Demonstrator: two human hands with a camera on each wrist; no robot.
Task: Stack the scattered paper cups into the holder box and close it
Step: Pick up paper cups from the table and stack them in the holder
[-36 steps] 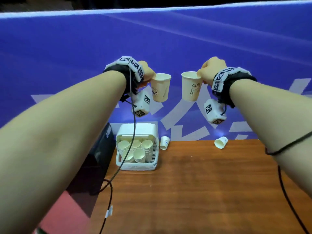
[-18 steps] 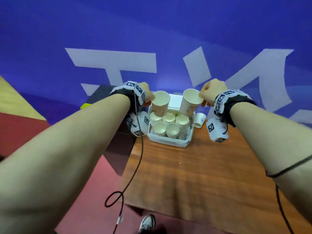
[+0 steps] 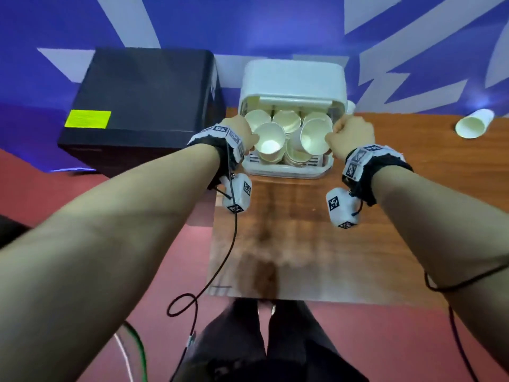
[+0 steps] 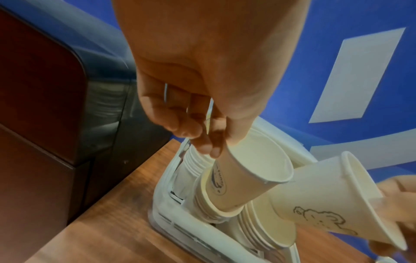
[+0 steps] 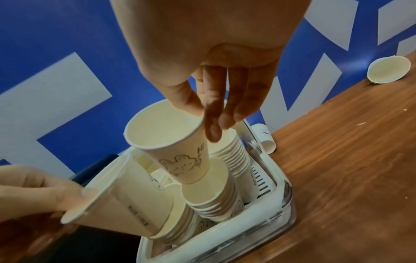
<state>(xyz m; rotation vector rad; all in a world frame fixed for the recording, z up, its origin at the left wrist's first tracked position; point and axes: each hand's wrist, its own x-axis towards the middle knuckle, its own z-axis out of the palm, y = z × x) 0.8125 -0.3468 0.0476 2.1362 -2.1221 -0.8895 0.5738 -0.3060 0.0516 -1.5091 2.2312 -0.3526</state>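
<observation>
The white holder box (image 3: 289,172) stands open at the table's back edge, its lid (image 3: 293,78) tipped back, several cup stacks inside. My left hand (image 3: 248,139) pinches the rim of a paper cup (image 4: 247,174), whose base sits in the front-left stack. My right hand (image 5: 202,117) pinches a bear-printed cup (image 5: 175,142) by its rim, tilted, with its base just above the mouth of the front-right stack (image 5: 216,201). One loose cup (image 3: 473,126) lies on its side at the far right. Another loose cup (image 5: 265,137) lies beside the box's right wall.
A black case (image 3: 143,106) with a yellow label stands left of the wooden table (image 3: 303,244), close to the box. A blue and white wall rises right behind the box. The table's left edge runs just below my left wrist. Cables hang from both wrists.
Both hands have come down from in front of the wall to the open box, each still holding its cup. The cups now meet the front stacks. The head view has tilted down.
</observation>
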